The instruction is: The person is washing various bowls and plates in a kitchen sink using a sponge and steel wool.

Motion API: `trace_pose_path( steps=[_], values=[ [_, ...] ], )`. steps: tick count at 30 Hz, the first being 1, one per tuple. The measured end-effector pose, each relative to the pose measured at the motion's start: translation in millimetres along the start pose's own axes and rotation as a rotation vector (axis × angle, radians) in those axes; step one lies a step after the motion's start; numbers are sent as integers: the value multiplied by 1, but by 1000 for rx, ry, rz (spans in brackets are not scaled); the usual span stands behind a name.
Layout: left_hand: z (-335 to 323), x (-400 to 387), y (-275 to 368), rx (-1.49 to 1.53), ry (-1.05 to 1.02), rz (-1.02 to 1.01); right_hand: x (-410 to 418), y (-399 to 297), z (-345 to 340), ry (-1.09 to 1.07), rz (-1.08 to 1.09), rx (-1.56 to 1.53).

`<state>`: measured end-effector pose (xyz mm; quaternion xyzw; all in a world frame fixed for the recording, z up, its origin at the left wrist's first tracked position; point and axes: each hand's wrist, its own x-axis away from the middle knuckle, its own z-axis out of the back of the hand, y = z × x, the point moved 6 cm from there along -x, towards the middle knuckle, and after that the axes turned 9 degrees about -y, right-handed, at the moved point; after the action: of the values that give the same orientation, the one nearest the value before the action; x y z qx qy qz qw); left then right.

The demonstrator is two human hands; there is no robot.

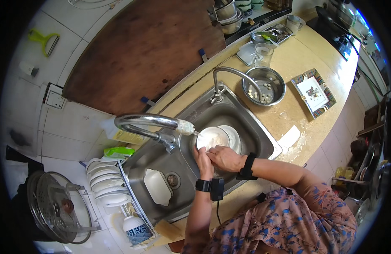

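Observation:
My left hand (204, 162) grips the near rim of a white bowl (213, 138) in the right basin of the sink. Over the bowl's near edge, my right hand (225, 157) reaches in with bent fingers; whether it holds anything is hidden. Water runs from the large chrome faucet (151, 120) into the bowl, which has whitish, cloudy contents. Partly behind this bowl is another white dish (235, 138). A white rectangular dish (157, 186) lies in the left basin beside the drain (173, 180).
A thin curved tap (236, 71) arches over a steel bowl (263, 85) holding small pale pieces. To its right lies a square patterned ashtray (313, 93). A dish rack (136, 203) with plates and bowls borders the sink's left. A glass pitcher (263, 54) stands farther back.

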<state>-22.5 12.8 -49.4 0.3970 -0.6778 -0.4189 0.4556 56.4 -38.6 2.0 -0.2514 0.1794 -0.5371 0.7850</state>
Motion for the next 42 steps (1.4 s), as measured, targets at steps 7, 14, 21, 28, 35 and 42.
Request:
trace_pose_path(
  steps=[7, 14, 21, 28, 35, 42],
  values=[
    [-13, -18, 24, -411, -101, -90, 16, 44, 25, 204, 381, 306],
    [24, -37, -7, 72, -142, 39, -4, 4, 13, 186, 297, -98],
    [-3, -40, -2, 18, -165, 30, -17, 24, 15, 135, 80, 52],
    [-24, -28, 24, -212, -258, 225, 10, 52, 20, 182, 274, 364],
    [-3, -38, 10, -142, -175, 169, -4, 18, 11, 182, 116, -120],
    [-22, -29, 42, -580, -166, 30, 5, 41, 22, 81, 167, -16]
  ],
)
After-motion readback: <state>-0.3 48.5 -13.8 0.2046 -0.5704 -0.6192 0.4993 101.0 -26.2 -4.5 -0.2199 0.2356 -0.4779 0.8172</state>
